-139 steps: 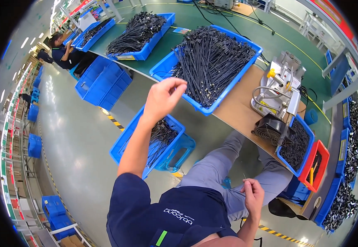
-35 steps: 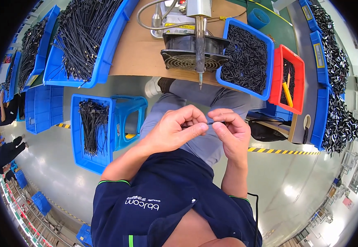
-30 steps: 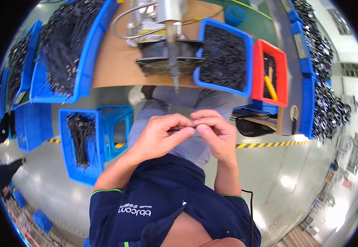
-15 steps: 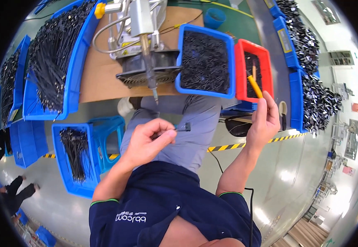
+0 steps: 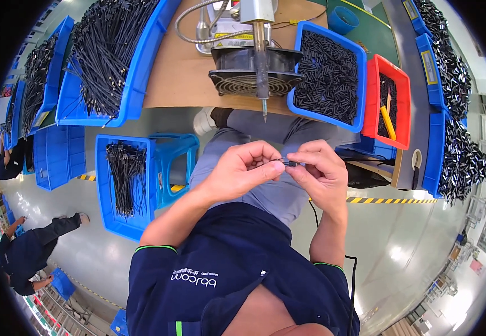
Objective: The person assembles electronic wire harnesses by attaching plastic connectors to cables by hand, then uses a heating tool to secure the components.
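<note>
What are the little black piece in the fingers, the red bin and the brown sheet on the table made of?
Little black piece: dark, perhaps plastic, but too small to be sure. Red bin: probably hard plastic, smooth and slightly shiny, with one even colour. Brown sheet: maybe cardboard, since it looks flat, dull and tan.

Your L hand (image 5: 245, 171) hides most of a thin cable (image 5: 283, 162); blk part (image 5: 292, 164) in your R hand (image 5: 322, 172) too tiny to ID. Far L, cable bin (image 5: 145, 64) cut off at top edge, ditto machine (image 5: 257, 10). Dark bag-like item (image 5: 369, 176), R, partly behind your R hand.
</note>
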### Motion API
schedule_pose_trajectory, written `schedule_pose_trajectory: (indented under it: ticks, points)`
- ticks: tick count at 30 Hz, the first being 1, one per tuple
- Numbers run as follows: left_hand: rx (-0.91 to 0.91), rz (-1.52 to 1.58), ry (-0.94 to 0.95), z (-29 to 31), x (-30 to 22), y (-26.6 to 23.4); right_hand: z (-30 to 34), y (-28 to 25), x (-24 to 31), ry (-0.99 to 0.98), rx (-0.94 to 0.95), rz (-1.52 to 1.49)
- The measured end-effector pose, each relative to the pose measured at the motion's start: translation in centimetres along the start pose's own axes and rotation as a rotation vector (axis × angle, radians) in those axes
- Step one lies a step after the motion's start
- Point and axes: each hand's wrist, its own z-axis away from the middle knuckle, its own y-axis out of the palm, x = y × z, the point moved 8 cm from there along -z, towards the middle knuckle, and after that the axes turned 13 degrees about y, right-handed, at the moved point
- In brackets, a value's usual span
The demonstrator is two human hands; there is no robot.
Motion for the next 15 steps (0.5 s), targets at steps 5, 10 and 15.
schedule_pose_trajectory:
  ticks: [5,10,15]
  points:
    - [0.033,0.000,-0.070,0.5,0.8,-0.7,0.1,0.5,0.0,-0.015,-0.021,-0.033]
    - [0.000,0.029,-0.046,0.6,0.2,-0.8,0.3,0.6,-1.2,0.047,-0.040,-0.113]
    - [-0.003,0.103,-0.056,0.4,0.6,-0.6,0.2,1.4,-0.8,0.013,-0.007,-0.064]
